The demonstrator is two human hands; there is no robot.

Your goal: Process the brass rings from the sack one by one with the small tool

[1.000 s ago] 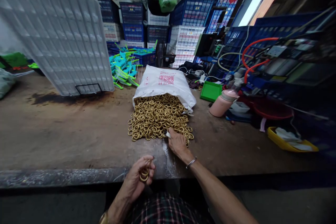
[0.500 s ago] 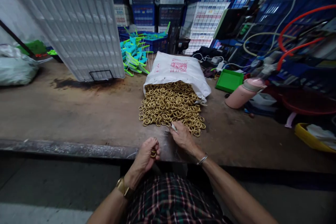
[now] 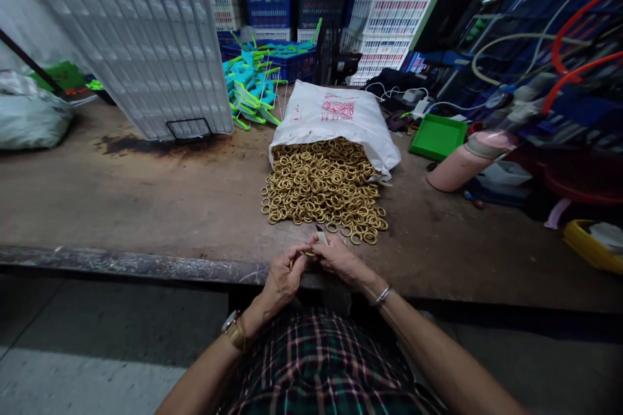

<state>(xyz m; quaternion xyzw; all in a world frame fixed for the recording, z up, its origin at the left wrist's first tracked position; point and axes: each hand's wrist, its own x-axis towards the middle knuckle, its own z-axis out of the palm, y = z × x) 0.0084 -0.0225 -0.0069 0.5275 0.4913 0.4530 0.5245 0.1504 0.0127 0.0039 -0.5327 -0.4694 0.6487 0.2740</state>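
Note:
A heap of brass-coloured rings (image 3: 326,188) spills from the open mouth of a white sack (image 3: 341,113) onto the brown table (image 3: 146,207). Just in front of the heap my two hands meet. My left hand (image 3: 285,275) is closed around brass rings, one of them showing between its fingers. Closed on a small knife (image 3: 321,237) with a pale handle and dark tip, my right hand (image 3: 343,260) also touches a ring held between the hands. How the fingers share that ring is too small to tell.
A tall stack of translucent trays (image 3: 160,45) stands at the left, with teal and green plastic pieces (image 3: 250,87) beside it. To the right are a green tray (image 3: 438,136), a pink bottle (image 3: 462,162) and a yellow basin (image 3: 591,246). Crates (image 3: 384,6) rise behind.
My left hand has moved up and right to meet my right hand. My right hand has drawn back slightly from the heap, and a ring now shows between them. The view has shifted slightly.

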